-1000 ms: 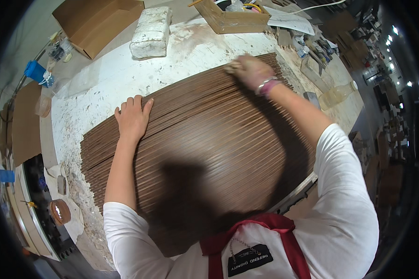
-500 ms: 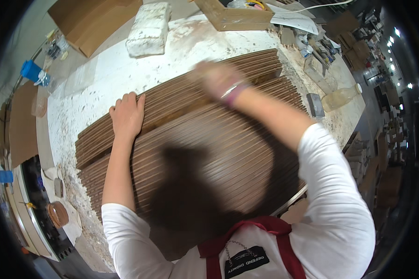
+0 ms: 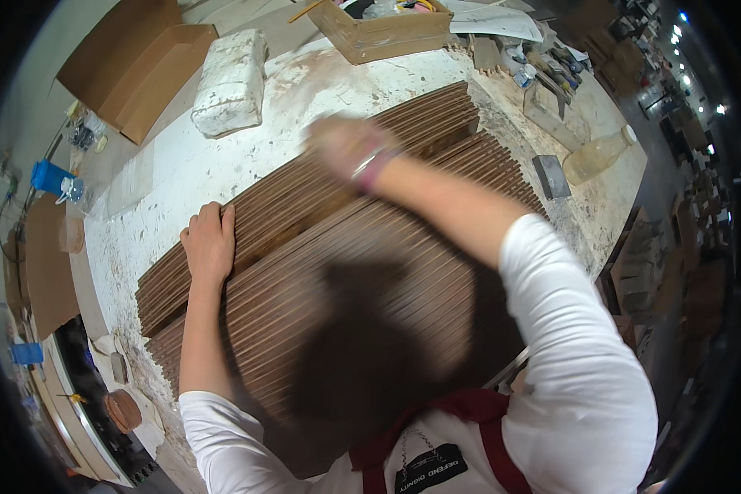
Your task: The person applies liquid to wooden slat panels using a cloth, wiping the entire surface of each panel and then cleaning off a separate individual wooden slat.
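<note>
Long brown wooden slats lie side by side on the white worktable, in a narrow far group (image 3: 280, 196) and a wider near group (image 3: 436, 239). A dark gap runs between the two groups. My left hand (image 3: 209, 245) grips the far group left of its middle, its fingers bent over the far edge and the tips hidden. Over the middle of the same group is my right hand (image 3: 344, 150), smeared by motion. Whether it holds anything cannot be made out. A pink band circles the right wrist, and my shadow darkens the near slats.
A white-smeared block (image 3: 232, 86) and an open cardboard box (image 3: 132, 70) lie at the far left. A wooden box (image 3: 379, 37) stands at the back. On the right are a grey block (image 3: 551, 176), a clear bottle (image 3: 598, 156) and brushes (image 3: 556, 74). The worktable (image 3: 119, 239) is stained.
My right hand has swept a little to the left along the far slats. My left hand keeps its place on them, while the whole view has shifted slightly.
</note>
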Tool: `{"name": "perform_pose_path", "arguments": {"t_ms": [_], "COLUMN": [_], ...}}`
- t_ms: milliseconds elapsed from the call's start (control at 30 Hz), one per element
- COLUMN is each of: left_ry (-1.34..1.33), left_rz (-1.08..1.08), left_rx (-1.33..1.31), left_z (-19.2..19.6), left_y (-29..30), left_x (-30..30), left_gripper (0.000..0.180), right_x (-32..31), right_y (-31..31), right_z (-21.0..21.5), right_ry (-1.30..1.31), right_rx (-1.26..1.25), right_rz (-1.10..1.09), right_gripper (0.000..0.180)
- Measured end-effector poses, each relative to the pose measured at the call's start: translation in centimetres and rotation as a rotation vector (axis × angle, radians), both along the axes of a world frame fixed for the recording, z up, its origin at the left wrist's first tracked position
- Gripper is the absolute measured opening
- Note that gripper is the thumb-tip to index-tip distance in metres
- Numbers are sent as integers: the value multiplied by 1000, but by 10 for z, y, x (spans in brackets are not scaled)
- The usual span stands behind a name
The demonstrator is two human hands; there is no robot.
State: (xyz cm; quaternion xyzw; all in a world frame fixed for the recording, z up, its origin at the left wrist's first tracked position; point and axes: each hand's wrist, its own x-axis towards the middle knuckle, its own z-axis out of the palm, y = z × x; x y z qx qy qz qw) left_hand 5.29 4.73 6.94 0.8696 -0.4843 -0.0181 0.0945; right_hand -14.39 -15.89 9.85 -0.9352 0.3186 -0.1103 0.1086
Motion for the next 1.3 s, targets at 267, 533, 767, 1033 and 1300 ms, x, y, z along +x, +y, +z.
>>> {"name": "perform_pose_path", "arguments": {"t_ms": [267,533,767,1033,1300], "left_ry": [-20,-2,-42,13,-7], "left_rz": [-3,-10,-10,10,-13], "left_rx": [2,-3,-1,65,-3], "left_z": [0,1,-4,5,-2], "left_y": [8,4,7,7,0], "left_x": [1,-2,1,0,-1], "left_gripper": [35,34,36,36,36], "right_x": [-42,8,-34,-54,-7], "right_y": [-55,24,-38,-70,4], "right_z": [13,-9,7,-21,16], "right_ry": [92,-128,117,-24,54], "right_rx": [-65,-133,-75,-140,-5], "right_rz": [-134,173,179,236,79], "right_gripper": [21,15,13,25,24]}}
